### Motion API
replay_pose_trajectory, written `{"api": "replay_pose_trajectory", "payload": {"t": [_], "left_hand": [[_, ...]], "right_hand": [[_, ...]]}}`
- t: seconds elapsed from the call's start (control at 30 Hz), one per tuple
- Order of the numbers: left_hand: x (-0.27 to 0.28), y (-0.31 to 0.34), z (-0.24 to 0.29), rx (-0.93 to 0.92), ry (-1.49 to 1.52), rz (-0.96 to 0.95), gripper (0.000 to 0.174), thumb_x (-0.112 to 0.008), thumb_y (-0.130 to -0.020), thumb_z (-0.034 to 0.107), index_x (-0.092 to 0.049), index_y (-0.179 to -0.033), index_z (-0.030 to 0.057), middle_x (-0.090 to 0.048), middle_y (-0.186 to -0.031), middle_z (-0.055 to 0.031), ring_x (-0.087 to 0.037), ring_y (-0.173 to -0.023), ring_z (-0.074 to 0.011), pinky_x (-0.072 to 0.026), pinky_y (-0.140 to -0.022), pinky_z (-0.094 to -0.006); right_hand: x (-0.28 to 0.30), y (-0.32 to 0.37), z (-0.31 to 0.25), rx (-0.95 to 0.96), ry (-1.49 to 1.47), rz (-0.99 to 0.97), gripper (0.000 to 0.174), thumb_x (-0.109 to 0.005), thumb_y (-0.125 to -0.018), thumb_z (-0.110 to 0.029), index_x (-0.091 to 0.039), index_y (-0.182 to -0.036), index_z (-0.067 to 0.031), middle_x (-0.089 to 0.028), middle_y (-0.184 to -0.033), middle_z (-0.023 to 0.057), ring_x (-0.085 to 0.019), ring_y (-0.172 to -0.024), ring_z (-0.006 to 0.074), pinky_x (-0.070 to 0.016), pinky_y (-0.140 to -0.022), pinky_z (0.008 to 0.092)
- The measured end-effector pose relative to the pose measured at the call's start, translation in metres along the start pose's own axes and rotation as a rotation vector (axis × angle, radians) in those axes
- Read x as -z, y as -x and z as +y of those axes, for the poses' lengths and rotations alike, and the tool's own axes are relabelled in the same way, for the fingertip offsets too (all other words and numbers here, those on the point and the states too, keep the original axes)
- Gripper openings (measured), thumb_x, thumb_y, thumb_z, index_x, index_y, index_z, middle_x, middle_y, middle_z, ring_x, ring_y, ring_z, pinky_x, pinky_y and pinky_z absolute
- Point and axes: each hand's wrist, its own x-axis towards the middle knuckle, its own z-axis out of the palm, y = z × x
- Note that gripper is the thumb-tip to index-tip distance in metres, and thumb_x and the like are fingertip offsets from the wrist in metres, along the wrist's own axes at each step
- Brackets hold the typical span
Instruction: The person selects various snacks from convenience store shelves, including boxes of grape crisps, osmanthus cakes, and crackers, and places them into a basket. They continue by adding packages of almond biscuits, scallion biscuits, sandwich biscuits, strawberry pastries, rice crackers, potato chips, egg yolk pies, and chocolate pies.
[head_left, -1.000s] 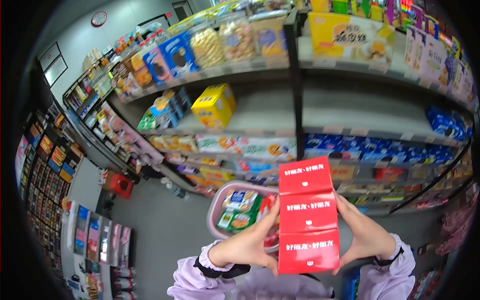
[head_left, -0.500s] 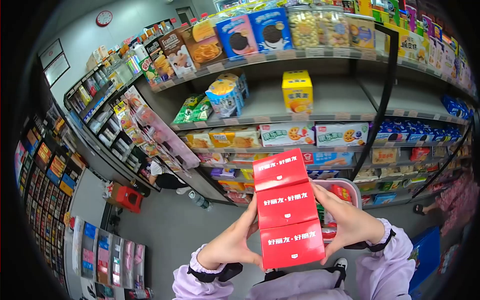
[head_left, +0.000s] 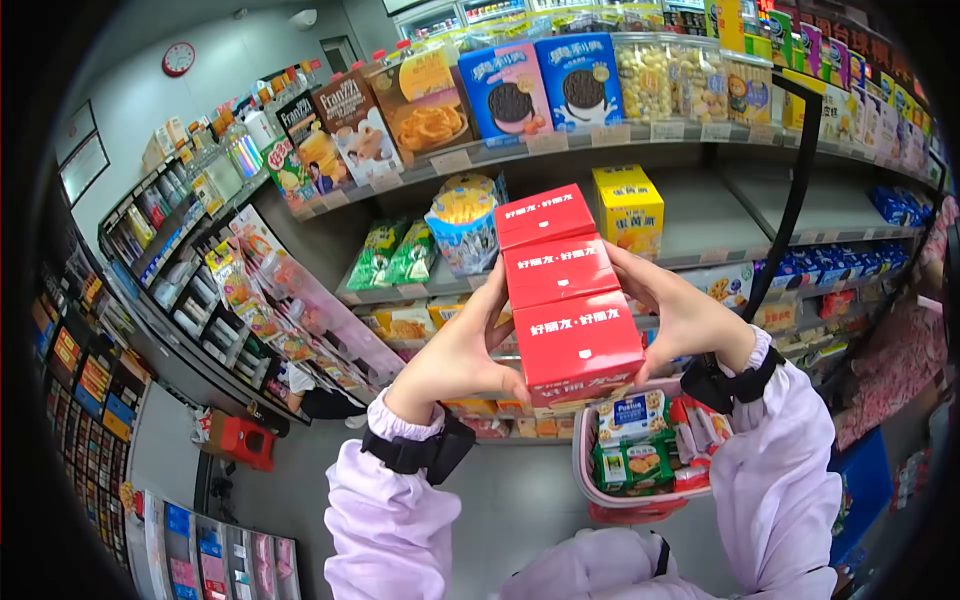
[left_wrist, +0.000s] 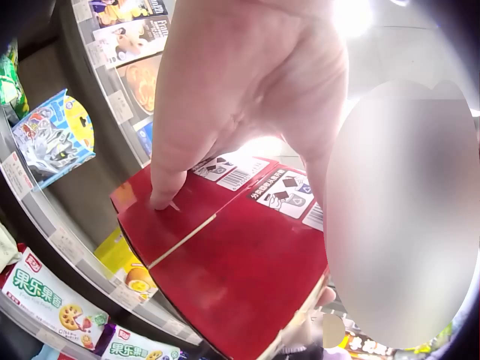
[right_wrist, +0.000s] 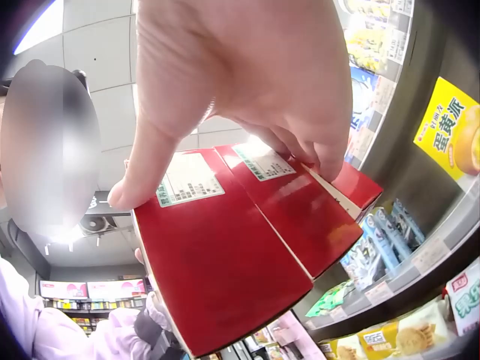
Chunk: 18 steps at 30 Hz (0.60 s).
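Three red boxes (head_left: 562, 283) with white lettering are held in a row between my two hands, raised in front of the middle shelf. My left hand (head_left: 462, 345) grips their left side, fingers curled against the cardboard (left_wrist: 225, 255). On the right side my right hand (head_left: 672, 312) grips them, thumb and fingers wrapped on the red boxes (right_wrist: 247, 232). The far box points at a yellow box (head_left: 628, 208) and a blue snack bag (head_left: 462, 222) standing on the shelf.
A pink shopping basket (head_left: 640, 505) with packaged snacks hangs under my right forearm. Shelves full of cookie boxes and jars (head_left: 560, 85) fill the wall ahead. A black upright post (head_left: 790, 190) divides the shelving. A red stool (head_left: 238, 440) stands on the grey floor at left.
Both hands have lifted the three red boxes from waist height up to the middle shelf level. The view has turned left and the basket now sits lower right.
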Motion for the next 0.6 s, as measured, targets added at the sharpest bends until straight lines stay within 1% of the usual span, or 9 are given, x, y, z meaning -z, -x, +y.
{"api": "replay_pose_trajectory", "payload": {"t": [0.1,0.13,0.27,0.37,0.4,0.5,0.53,0.6], "left_hand": [[0.021,-0.025,-0.004,0.008,-0.019,-0.033,0.134,-0.089,-0.047,0.014,0.003,-0.144,0.0099,-0.009,-0.149,-0.0076,-0.016,-0.136,-0.0202,-0.0198,-0.109,-0.0389],[0.027,-0.033,-0.005,-0.016,-0.015,-0.048,0.132,-0.088,-0.048,0.015,0.001,-0.144,0.0097,-0.010,-0.149,-0.0065,-0.016,-0.136,-0.0202,-0.0200,-0.109,-0.0392],[0.054,-0.057,-0.021,-0.016,0.062,-0.066,0.130,-0.088,-0.048,0.015,-0.002,-0.144,0.0089,-0.013,-0.149,-0.0056,-0.013,-0.137,-0.0191,-0.0204,-0.109,-0.0392],[0.069,-0.068,-0.028,0.023,0.128,-0.050,0.129,-0.089,-0.047,0.016,-0.003,-0.144,0.0083,-0.014,-0.148,-0.0054,-0.015,-0.136,-0.0185,-0.0211,-0.108,-0.0383],[0.074,-0.073,-0.029,0.015,0.145,-0.073,0.130,-0.089,-0.047,0.017,-0.003,-0.144,0.0079,-0.015,-0.148,-0.0054,-0.016,-0.136,-0.0183,-0.0218,-0.108,-0.0383],[0.088,-0.084,-0.042,-0.038,0.193,-0.012,0.132,-0.089,-0.046,0.016,-0.001,-0.144,0.0076,-0.016,-0.148,-0.0056,-0.016,-0.136,-0.0186,-0.0221,-0.107,-0.0390],[0.092,-0.089,-0.043,-0.059,0.207,-0.031,0.134,-0.089,-0.046,0.014,0.001,-0.144,0.0078,-0.013,-0.149,-0.0065,-0.015,-0.136,-0.0190,-0.0212,-0.108,-0.0399],[0.099,-0.091,-0.050,-0.087,0.198,-0.058,0.134,-0.089,-0.046,0.014,0.003,-0.144,0.0076,-0.012,-0.149,-0.0072,-0.014,-0.137,-0.0189,-0.0208,-0.108,-0.0402]], "right_hand": [[0.022,-0.025,0.010,0.010,-0.042,-0.080,0.130,-0.091,-0.044,-0.023,-0.008,-0.142,0.0004,-0.021,-0.145,0.0131,-0.022,-0.134,0.0200,-0.0178,-0.110,0.0349],[0.027,-0.031,0.011,-0.003,-0.015,-0.085,0.130,-0.091,-0.044,-0.021,-0.008,-0.142,-0.0001,-0.019,-0.146,0.0132,-0.020,-0.135,0.0201,-0.0166,-0.111,0.0341],[0.045,-0.054,0.030,-0.009,-0.076,-0.076,0.132,-0.091,-0.043,-0.019,-0.006,-0.142,-0.0008,-0.015,-0.148,0.0127,-0.018,-0.135,0.0194,-0.0147,-0.111,0.0339],[0.052,-0.065,0.036,-0.055,-0.099,-0.086,0.126,-0.089,-0.048,-0.023,-0.008,-0.142,-0.0004,-0.018,-0.147,0.0117,-0.018,-0.135,0.0200,-0.0135,-0.111,0.0354],[0.054,-0.067,0.042,-0.083,-0.159,-0.071,0.125,-0.089,-0.049,-0.019,-0.008,-0.142,-0.0004,-0.016,-0.147,0.0113,-0.017,-0.135,0.0191,-0.0127,-0.111,0.0341],[0.054,-0.078,0.046,-0.123,-0.324,0.000,0.124,-0.089,-0.050,-0.017,-0.007,-0.142,-0.0004,-0.015,-0.147,0.0111,-0.016,-0.135,0.0182,-0.0125,-0.111,0.0331],[0.055,-0.082,0.049,-0.127,-0.355,0.002,0.124,-0.088,-0.050,-0.015,-0.006,-0.142,-0.0002,-0.015,-0.148,0.0110,-0.016,-0.135,0.0176,-0.0124,-0.111,0.0327],[0.051,-0.087,0.046,-0.140,-0.329,-0.003,0.126,-0.089,-0.050,-0.015,-0.003,-0.142,0.0005,-0.014,-0.148,0.0115,-0.014,-0.136,0.0179,-0.0122,-0.111,0.0331]]}}
